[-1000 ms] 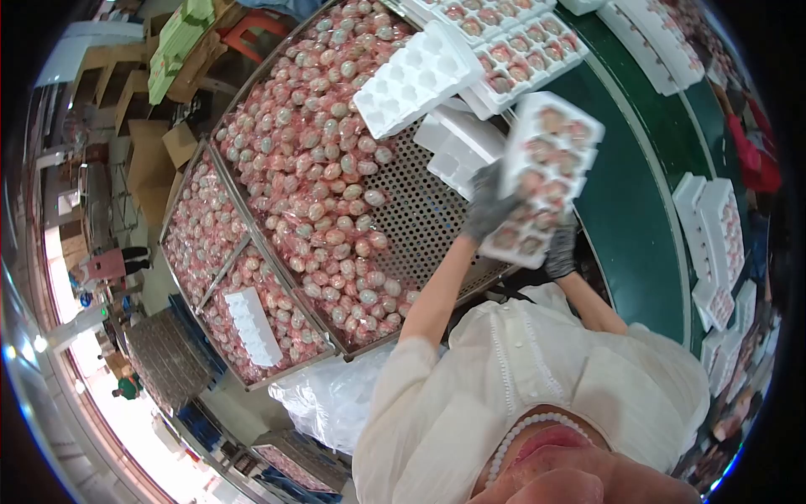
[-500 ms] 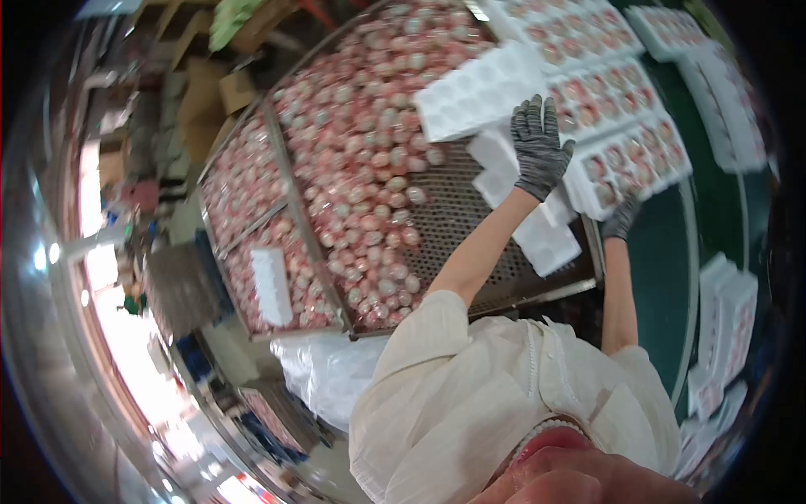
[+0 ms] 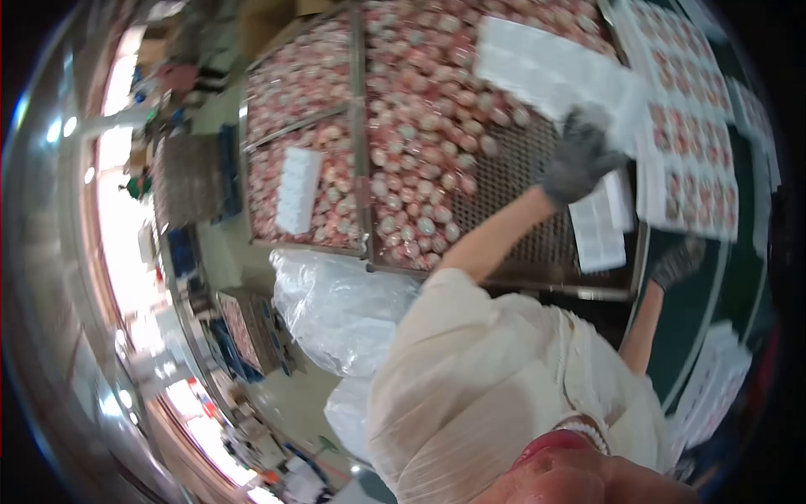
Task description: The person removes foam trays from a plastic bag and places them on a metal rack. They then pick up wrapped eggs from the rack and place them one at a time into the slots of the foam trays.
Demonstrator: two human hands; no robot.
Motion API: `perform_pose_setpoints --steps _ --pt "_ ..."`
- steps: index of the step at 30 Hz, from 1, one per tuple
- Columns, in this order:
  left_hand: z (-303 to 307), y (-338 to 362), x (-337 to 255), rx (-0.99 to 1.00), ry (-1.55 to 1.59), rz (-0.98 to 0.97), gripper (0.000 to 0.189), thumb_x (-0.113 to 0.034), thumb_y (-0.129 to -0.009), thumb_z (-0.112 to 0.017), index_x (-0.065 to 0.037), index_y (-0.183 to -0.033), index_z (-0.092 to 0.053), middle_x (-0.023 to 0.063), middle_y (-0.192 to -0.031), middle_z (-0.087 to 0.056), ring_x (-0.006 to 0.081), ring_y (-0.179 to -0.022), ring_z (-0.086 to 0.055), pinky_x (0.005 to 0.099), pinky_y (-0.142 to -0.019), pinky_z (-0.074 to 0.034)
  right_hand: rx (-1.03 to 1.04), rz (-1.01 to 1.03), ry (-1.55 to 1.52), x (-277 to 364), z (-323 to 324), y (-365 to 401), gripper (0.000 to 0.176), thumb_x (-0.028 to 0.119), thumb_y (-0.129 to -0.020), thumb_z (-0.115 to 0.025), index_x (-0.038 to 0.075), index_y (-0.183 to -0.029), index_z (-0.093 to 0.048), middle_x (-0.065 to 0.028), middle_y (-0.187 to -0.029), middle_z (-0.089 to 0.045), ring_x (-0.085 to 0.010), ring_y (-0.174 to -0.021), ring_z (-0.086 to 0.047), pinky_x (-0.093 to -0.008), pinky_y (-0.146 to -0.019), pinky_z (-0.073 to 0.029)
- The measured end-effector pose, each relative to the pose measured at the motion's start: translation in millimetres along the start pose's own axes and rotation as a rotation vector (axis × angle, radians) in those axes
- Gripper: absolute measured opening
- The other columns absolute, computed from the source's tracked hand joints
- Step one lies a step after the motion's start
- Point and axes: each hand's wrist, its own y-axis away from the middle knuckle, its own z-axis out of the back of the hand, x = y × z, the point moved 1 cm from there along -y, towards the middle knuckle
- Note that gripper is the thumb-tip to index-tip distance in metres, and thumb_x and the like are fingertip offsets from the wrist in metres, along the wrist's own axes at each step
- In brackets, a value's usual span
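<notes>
A loose, pale cream blouse (image 3: 495,378) with a wide short sleeve (image 3: 457,307) and a narrow strip of trim (image 3: 562,370) down its front. At the blouse's neckline, a necklace (image 3: 593,433) of white beads. Beyond the blouse's sleeves, dark grey fabric gloves (image 3: 579,164) on the left hand (image 3: 578,158) and right hand (image 3: 677,262); bare forearms (image 3: 495,238) between.

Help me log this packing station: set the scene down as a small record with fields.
Left hand: dark-gloved, at the near end of a white moulded foam tray; grip blurred
Right hand: gray-gloved, nothing visible in it, over a green flat surface
Heap: small round items in clear-and-red wrapping, partly covering a perforated metal floor
Filled trays: white trays of reddish items, beside the metal floor
Also near: crinkled clear plastic sheeting
</notes>
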Motion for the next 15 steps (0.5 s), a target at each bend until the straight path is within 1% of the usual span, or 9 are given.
perform_pose_setpoints --steps 1,3,4,5,7,8,11,13,15 --pt "12 38 -1 0.147 -0.069 -0.011 0.026 -0.016 -0.07 -0.057 -0.025 -0.094 -0.053 0.0133 -0.096 -0.044 0.0324 -0.094 -0.045 0.0525 -0.091 -0.028 0.028 -0.449 -0.498 35 13 -5 0.02 0.006 -0.082 -0.045 -0.001 -0.099 -0.055 -0.0131 -0.099 -0.055 -0.0233 -0.095 -0.05 -0.0323 -0.086 -0.038" --pt "35 107 -1 0.132 -0.242 -0.007 0.024 -0.018 -0.069 -0.06 -0.025 -0.09 -0.054 0.0113 -0.098 -0.045 0.0283 -0.099 -0.044 0.0513 -0.091 -0.027 0.271 -0.355 -0.533 71 25 16 0.025 0.003 -0.079 -0.05 0.001 -0.104 -0.052 -0.0097 -0.1 -0.056 -0.0208 -0.095 -0.05 -0.0313 -0.087 -0.038" --pt "44 134 2 0.124 -0.205 0.049 0.025 -0.015 -0.069 -0.059 -0.024 -0.091 -0.052 0.0109 -0.097 -0.046 0.0273 -0.099 -0.045 0.0525 -0.091 -0.027 0.413 -0.575 -0.898 77 10 37 0.031 0.001 -0.076 -0.054 0.002 -0.106 -0.051 -0.0094 -0.101 -0.056 -0.0207 -0.096 -0.05 -0.0309 -0.087 -0.037" --pt "64 155 2 0.253 -0.209 0.068 0.023 -0.012 -0.07 -0.057 -0.021 -0.09 -0.05 0.011 -0.094 -0.046 0.0277 -0.095 -0.046 0.0543 -0.091 -0.028 0.394 -0.206 -0.776 87 3 52 0.032 0.003 -0.074 -0.057 0.003 -0.106 -0.051 -0.0089 -0.1 -0.056 -0.0218 -0.097 -0.05 -0.0309 -0.087 -0.037" --pt "90 186 -7 0.332 -0.245 0.157 0.022 -0.01 -0.069 -0.057 -0.018 -0.088 -0.049 0.0111 -0.094 -0.047 0.0283 -0.092 -0.047 0.056 -0.09 -0.028 0.546 -0.019 -0.567 118 -10 70 0.037 0.013 -0.074 -0.058 0.005 -0.109 -0.05 -0.0112 -0.104 -0.053 -0.0253 -0.099 -0.049 -0.0341 -0.087 -0.037" --pt "95 205 -8 0.314 -0.256 0.158 0.022 -0.01 -0.068 -0.057 -0.016 -0.088 -0.048 0.0115 -0.092 -0.048 0.0283 -0.09 -0.047 0.0561 -0.089 -0.029 0.636 -0.004 -0.449 131 -6 69 0.042 0.019 -0.072 -0.059 0.006 -0.111 -0.048 -0.0123 -0.108 -0.05 -0.0271 -0.1 -0.046 -0.0365 -0.086 -0.037" --pt "114 228 -16 0.322 -0.256 0.209 0.022 -0.011 -0.064 -0.058 -0.013 -0.085 -0.049 0.0124 -0.089 -0.05 0.028 -0.087 -0.049 0.0559 -0.089 -0.031 0.547 -0.085 -0.257 132 -34 83 0.05 0.025 -0.071 -0.06 0.006 -0.114 -0.044 -0.0139 -0.113 -0.045 -0.0305 -0.102 -0.043 -0.0401 -0.087 -0.035" --pt "121 239 -23 0.381 -0.21 0.205 0.01 -0.015 -0.067 -0.056 -0.012 -0.077 -0.054 0.012 -0.088 -0.051 0.0271 -0.089 -0.049 0.0571 -0.091 -0.027 0.459 0.016 -0.151 132 -38 55 0.055 0.027 -0.07 -0.06 0.006 -0.117 -0.04 -0.014 -0.114 -0.043 -0.0311 -0.102 -0.042 -0.0414 -0.088 -0.033" --pt "121 244 -29 0.367 -0.171 0.204 0.01 -0.015 -0.066 -0.055 -0.011 -0.075 -0.055 0.012 -0.087 -0.052 0.0272 -0.088 -0.05 0.0568 -0.091 -0.028 0.521 -0.035 -0.14 127 -65 40 0.056 0.028 -0.072 -0.058 0.005 -0.119 -0.038 -0.0142 -0.116 -0.041 -0.0312 -0.105 -0.04 -0.043 -0.089 -0.032"
